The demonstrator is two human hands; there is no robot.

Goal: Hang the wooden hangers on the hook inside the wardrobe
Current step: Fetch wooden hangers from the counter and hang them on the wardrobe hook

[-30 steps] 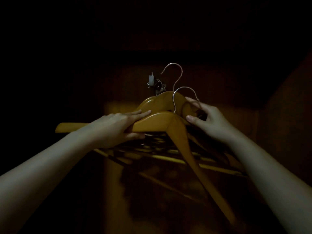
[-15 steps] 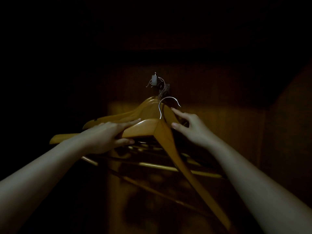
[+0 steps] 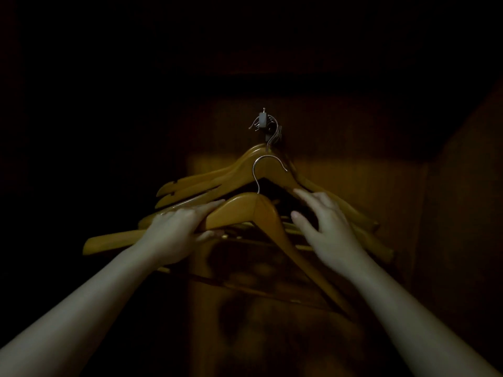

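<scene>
**Dark wardrobe, most hangers up, one in hand**

Inside the wardrobe (image 3: 449,213) it's nearly black, and only the wooden back panel (image 3: 353,180) catches some light. The left hand (image 3: 174,229) has its fingers wrapped round one arm of a wooden hanger (image 3: 245,213). Its wire hook (image 3: 268,170) sits below the wall hook (image 3: 262,122), not on it yet. Several hung hangers (image 3: 217,180) are already bunched up there. The right hand (image 3: 329,229) is spread open, gripping nothing, with its fingertips by the hung ones. Looks like one left to go, far as I can see.
</scene>
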